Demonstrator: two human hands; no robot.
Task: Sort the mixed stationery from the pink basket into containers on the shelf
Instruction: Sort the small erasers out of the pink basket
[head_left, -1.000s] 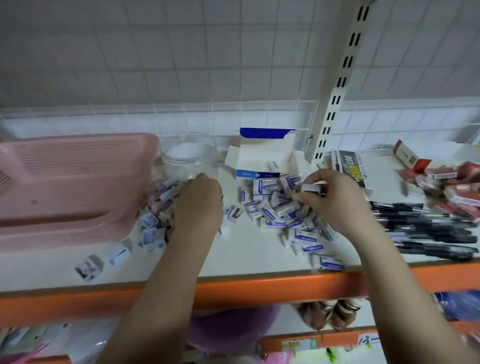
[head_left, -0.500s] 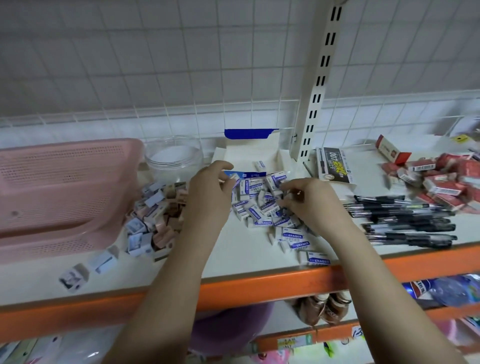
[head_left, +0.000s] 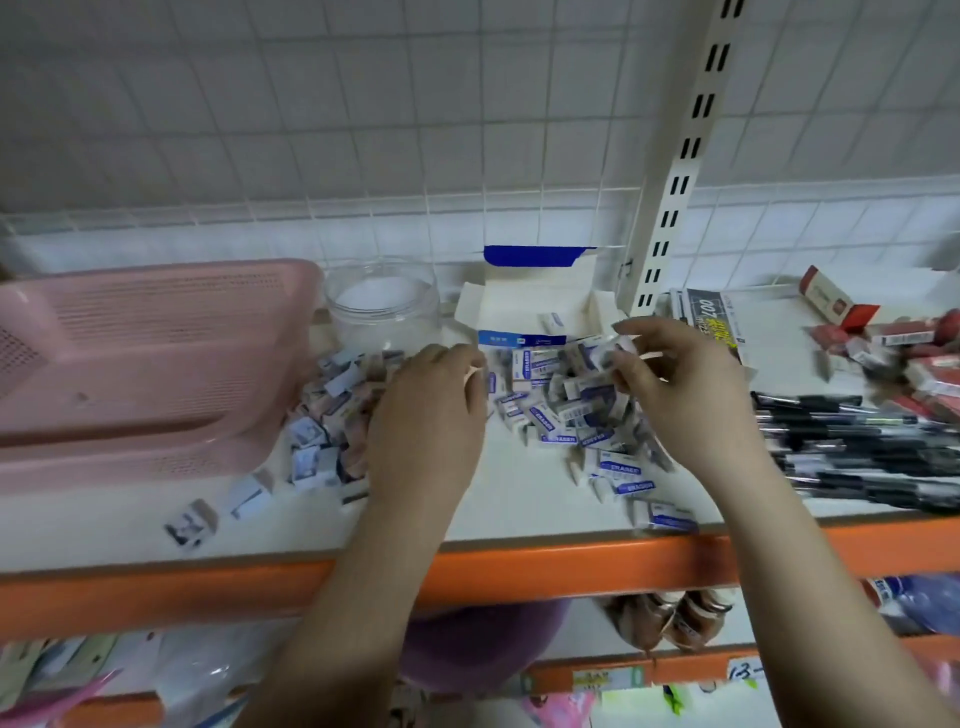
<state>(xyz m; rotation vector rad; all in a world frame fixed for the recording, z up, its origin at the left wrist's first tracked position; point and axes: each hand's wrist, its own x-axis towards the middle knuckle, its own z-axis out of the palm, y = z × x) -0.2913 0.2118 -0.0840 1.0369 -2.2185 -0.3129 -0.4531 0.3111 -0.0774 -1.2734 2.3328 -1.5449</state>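
Right hand (head_left: 675, 395): thumb and fingers pinch one blue-and-white eraser (head_left: 605, 353), held just above the eraser pile (head_left: 571, 415). Hand is raised off the shelf surface, close in front of the open cardboard box (head_left: 535, 306).

Left hand (head_left: 431, 415): palm down, fingers curled toward the gap between the two piles. Fingertips are partly blurred; cannot tell whether they hold anything.

Eraser pile lies mid-shelf between the two hands and runs toward the front edge, with a few strays near the orange shelf rail (head_left: 519, 571). One eraser sits inside the box. The box stands against the back grid, blue flap up.

Second pile, small brownish and blue-white packets (head_left: 332, 415), lies left of the left hand, touching the pink basket (head_left: 156, 364). Two loose packets lie apart, nearer the front edge. The basket is tipped on its side, opening facing the camera.

Clear plastic jar (head_left: 384, 306) stands behind the second pile, between basket and box.

Right side: black pens (head_left: 857, 447) in a heap; red and white boxes (head_left: 924, 358) behind them.
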